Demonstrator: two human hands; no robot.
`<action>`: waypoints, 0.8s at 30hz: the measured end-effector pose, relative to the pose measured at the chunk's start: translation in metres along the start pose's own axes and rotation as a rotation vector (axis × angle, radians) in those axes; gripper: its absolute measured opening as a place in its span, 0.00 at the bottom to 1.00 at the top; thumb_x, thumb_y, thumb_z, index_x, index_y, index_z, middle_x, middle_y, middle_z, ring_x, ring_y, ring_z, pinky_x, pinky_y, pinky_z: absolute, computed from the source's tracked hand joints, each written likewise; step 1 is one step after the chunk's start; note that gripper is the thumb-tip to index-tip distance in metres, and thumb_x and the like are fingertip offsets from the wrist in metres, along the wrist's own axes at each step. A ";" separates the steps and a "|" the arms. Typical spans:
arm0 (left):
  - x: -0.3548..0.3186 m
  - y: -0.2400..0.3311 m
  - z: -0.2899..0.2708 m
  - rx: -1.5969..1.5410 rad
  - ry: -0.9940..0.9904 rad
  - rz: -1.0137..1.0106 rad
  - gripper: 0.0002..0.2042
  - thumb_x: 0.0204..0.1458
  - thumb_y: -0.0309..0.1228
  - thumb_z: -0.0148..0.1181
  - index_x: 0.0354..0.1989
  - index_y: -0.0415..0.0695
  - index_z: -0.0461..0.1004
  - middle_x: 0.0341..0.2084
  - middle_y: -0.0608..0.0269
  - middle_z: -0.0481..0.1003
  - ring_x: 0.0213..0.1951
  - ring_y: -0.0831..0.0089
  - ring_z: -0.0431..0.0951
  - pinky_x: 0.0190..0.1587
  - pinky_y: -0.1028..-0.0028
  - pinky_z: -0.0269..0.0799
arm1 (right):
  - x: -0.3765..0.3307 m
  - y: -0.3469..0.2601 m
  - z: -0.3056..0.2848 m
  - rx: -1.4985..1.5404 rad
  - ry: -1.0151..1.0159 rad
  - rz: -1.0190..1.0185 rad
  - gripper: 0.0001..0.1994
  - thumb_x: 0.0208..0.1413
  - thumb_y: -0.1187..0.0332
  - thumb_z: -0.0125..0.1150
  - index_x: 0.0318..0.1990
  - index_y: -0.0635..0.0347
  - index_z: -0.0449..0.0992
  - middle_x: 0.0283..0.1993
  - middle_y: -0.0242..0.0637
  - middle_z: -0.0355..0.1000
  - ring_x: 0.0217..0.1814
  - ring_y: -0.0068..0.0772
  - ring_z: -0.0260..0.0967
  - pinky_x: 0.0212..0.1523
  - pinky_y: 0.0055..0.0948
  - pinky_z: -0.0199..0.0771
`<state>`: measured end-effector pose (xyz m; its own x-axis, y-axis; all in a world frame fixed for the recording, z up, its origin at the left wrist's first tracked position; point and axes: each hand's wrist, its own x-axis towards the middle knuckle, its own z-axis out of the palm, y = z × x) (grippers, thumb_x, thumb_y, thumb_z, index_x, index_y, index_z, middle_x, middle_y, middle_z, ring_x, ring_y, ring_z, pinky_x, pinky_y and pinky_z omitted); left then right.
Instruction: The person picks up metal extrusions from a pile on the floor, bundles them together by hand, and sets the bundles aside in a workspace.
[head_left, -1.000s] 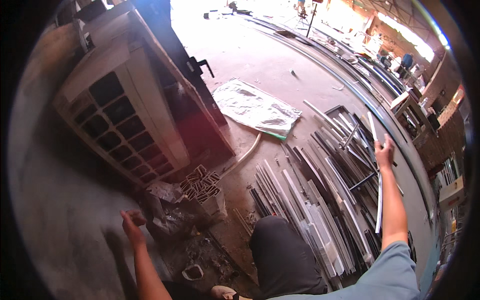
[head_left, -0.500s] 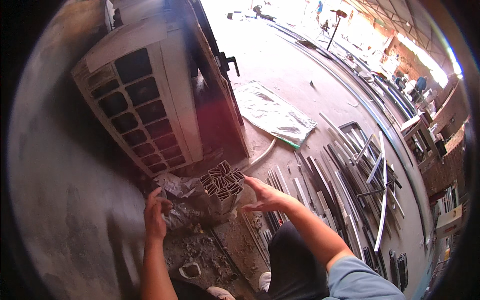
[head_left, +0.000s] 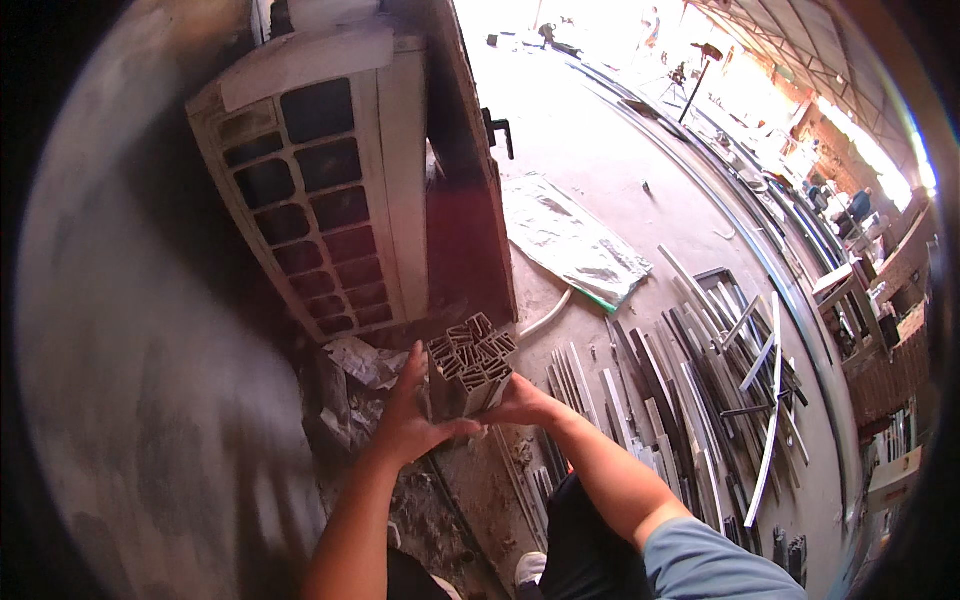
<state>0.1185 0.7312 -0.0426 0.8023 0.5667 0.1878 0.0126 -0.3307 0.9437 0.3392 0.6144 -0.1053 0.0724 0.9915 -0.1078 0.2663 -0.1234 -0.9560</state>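
Note:
A bundle of hollow metal profiles (head_left: 472, 355) stands upright in front of me, its open cut ends facing up. My left hand (head_left: 408, 418) presses on its left side, thumb stretched across the near face. On the right side my right hand (head_left: 520, 402) clasps the bundle, its fingers partly hidden. The two hands hold it between them, thumbs almost meeting at the near side. Crumpled wrapping sheet (head_left: 355, 385) lies on the floor just left of the bundle.
A tall white cabinet with dark square openings (head_left: 345, 210) stands beyond, with a brown panel (head_left: 480, 180) along its right. Loose metal bars (head_left: 690, 370) cover the floor at right. A silvery sheet (head_left: 575, 240) lies farther off. A grey wall (head_left: 130, 380) rises at left.
My left hand has moved right, from above the crumpled sheet onto the bundle. My right hand has closed in on its other side. The view has shifted slightly.

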 end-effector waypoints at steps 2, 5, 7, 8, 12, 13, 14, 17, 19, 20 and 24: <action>0.006 0.010 0.012 0.028 -0.012 -0.037 0.60 0.32 0.39 0.85 0.72 0.39 0.47 0.63 0.49 0.66 0.64 0.60 0.67 0.65 0.63 0.64 | 0.005 0.008 0.008 0.069 0.045 -0.063 0.51 0.39 0.72 0.82 0.72 0.59 0.54 0.67 0.40 0.66 0.70 0.33 0.61 0.71 0.36 0.60; 0.010 0.006 0.020 0.028 0.124 -0.110 0.50 0.34 0.34 0.83 0.65 0.40 0.54 0.57 0.51 0.71 0.59 0.60 0.73 0.59 0.63 0.70 | 0.010 0.011 0.022 0.197 0.094 -0.161 0.48 0.39 0.75 0.81 0.69 0.59 0.57 0.65 0.40 0.68 0.67 0.32 0.64 0.68 0.36 0.64; 0.008 0.008 0.020 -0.021 0.159 -0.122 0.44 0.36 0.30 0.81 0.62 0.41 0.57 0.54 0.52 0.73 0.56 0.60 0.75 0.57 0.63 0.72 | 0.012 0.005 0.028 0.212 0.105 -0.170 0.46 0.37 0.77 0.81 0.67 0.60 0.59 0.63 0.39 0.70 0.66 0.31 0.65 0.65 0.36 0.68; 0.009 0.010 0.020 -0.064 0.144 -0.110 0.43 0.37 0.30 0.81 0.62 0.42 0.58 0.53 0.52 0.74 0.56 0.60 0.76 0.56 0.63 0.73 | 0.012 0.005 0.026 0.105 0.140 -0.185 0.46 0.36 0.77 0.81 0.66 0.61 0.61 0.62 0.41 0.71 0.64 0.30 0.66 0.64 0.34 0.69; 0.016 0.002 0.015 -0.096 0.160 -0.035 0.40 0.37 0.27 0.80 0.60 0.42 0.61 0.52 0.53 0.75 0.55 0.62 0.77 0.56 0.64 0.73 | 0.016 -0.008 0.024 0.235 0.162 -0.143 0.48 0.34 0.78 0.82 0.66 0.62 0.60 0.62 0.40 0.72 0.63 0.29 0.68 0.63 0.34 0.70; 0.019 -0.001 0.012 -0.139 0.163 -0.013 0.40 0.37 0.28 0.80 0.60 0.43 0.61 0.52 0.53 0.75 0.55 0.62 0.77 0.56 0.64 0.73 | 0.020 -0.009 0.024 0.217 0.172 -0.158 0.48 0.34 0.78 0.82 0.67 0.62 0.59 0.62 0.40 0.72 0.63 0.29 0.68 0.63 0.34 0.70; 0.023 -0.005 0.010 -0.100 0.155 -0.049 0.42 0.36 0.28 0.80 0.61 0.43 0.61 0.52 0.53 0.76 0.56 0.61 0.77 0.56 0.63 0.73 | 0.025 -0.010 0.024 0.199 0.181 -0.173 0.48 0.34 0.78 0.82 0.67 0.62 0.59 0.62 0.39 0.72 0.63 0.29 0.68 0.64 0.34 0.70; 0.028 -0.006 0.004 0.019 0.200 -0.017 0.42 0.36 0.29 0.80 0.61 0.42 0.61 0.53 0.52 0.75 0.56 0.60 0.77 0.57 0.63 0.73 | 0.040 -0.008 0.024 0.166 0.207 -0.225 0.49 0.34 0.79 0.82 0.67 0.62 0.59 0.61 0.38 0.72 0.63 0.29 0.68 0.64 0.34 0.69; 0.035 -0.011 0.004 0.014 0.233 0.007 0.44 0.36 0.30 0.81 0.63 0.42 0.59 0.55 0.50 0.74 0.58 0.58 0.76 0.57 0.62 0.73 | 0.050 -0.006 0.020 0.164 0.214 -0.256 0.49 0.33 0.79 0.82 0.67 0.61 0.59 0.61 0.38 0.73 0.63 0.29 0.68 0.64 0.34 0.69; 0.039 -0.009 0.003 0.063 0.241 0.022 0.45 0.36 0.31 0.81 0.64 0.42 0.59 0.55 0.50 0.74 0.58 0.58 0.75 0.57 0.62 0.73 | 0.056 -0.005 0.015 0.024 0.233 -0.265 0.47 0.35 0.79 0.82 0.66 0.61 0.60 0.59 0.37 0.74 0.62 0.28 0.68 0.63 0.34 0.70; 0.053 -0.014 -0.010 0.015 0.236 0.021 0.50 0.38 0.30 0.80 0.70 0.42 0.54 0.61 0.47 0.70 0.62 0.57 0.72 0.61 0.61 0.70 | 0.080 -0.012 0.015 0.258 0.192 -0.258 0.45 0.37 0.77 0.82 0.66 0.61 0.62 0.58 0.37 0.74 0.60 0.27 0.69 0.59 0.34 0.74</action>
<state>0.1554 0.7733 -0.0432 0.6404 0.7198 0.2679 0.0071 -0.3544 0.9351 0.3275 0.6954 -0.1064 0.2190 0.9600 0.1742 0.0510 0.1671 -0.9846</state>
